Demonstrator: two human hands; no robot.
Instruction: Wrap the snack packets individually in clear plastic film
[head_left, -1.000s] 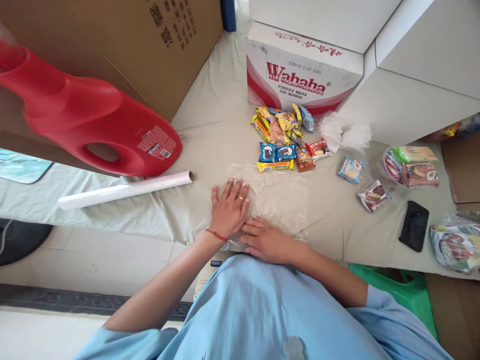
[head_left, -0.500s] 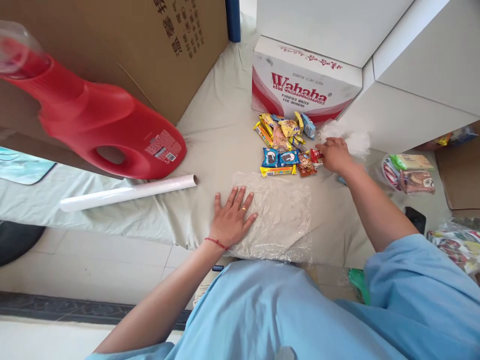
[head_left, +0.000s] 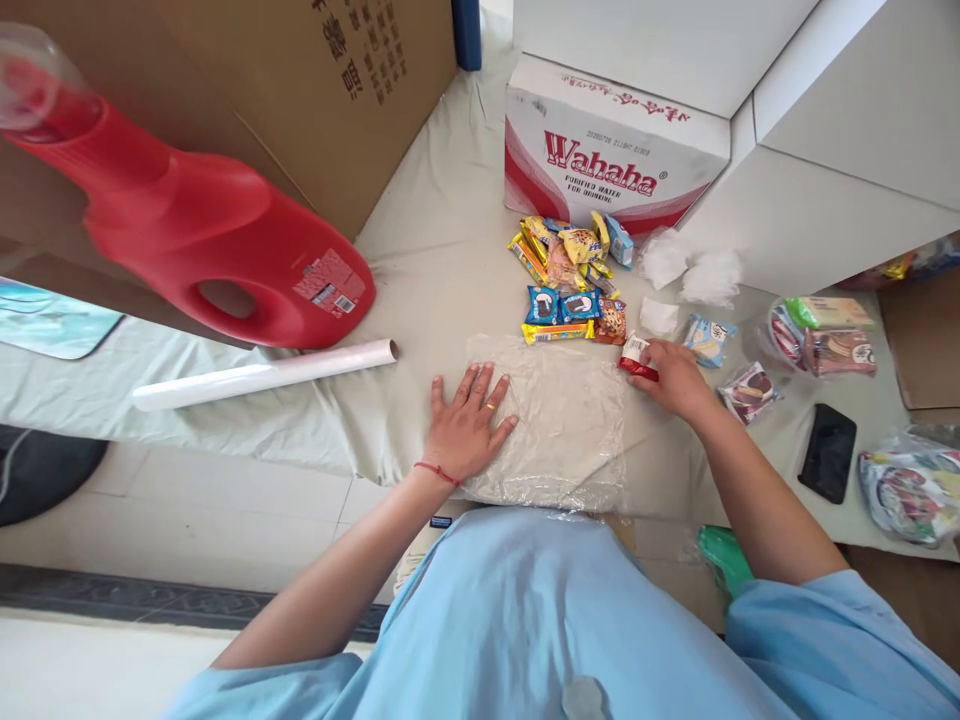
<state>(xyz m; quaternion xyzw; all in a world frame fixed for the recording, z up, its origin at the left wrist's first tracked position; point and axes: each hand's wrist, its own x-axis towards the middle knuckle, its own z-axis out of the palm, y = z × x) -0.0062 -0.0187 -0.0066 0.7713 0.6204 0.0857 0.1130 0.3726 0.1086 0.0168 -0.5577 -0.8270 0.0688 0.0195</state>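
My left hand [head_left: 466, 425] lies flat with its fingers spread, at the left edge of a clear plastic sheet or bag [head_left: 562, 420] on the cloth. Between the fingers of my right hand [head_left: 675, 378] is a small red and white snack packet [head_left: 636, 357], just off the sheet's right edge. Beyond the sheet are two blue snack packets [head_left: 561, 305], a yellow bar [head_left: 559, 332] and a brown cookie packet [head_left: 611, 320]. Behind them sits a heap of mostly yellow snack packets [head_left: 581, 246].
A Wahaha carton [head_left: 615, 150] stands at the back. On the left are a red jug [head_left: 247, 250] and a white roll [head_left: 266, 377]. To the right lie crumpled white plastic [head_left: 709, 277], a light blue packet [head_left: 709, 338], a brown packet [head_left: 750, 392] and a phone [head_left: 827, 453].
My right hand has picked up the red and white packet beside the cookie packet and drawn it toward me, slightly right. My left hand has stayed flat in place.
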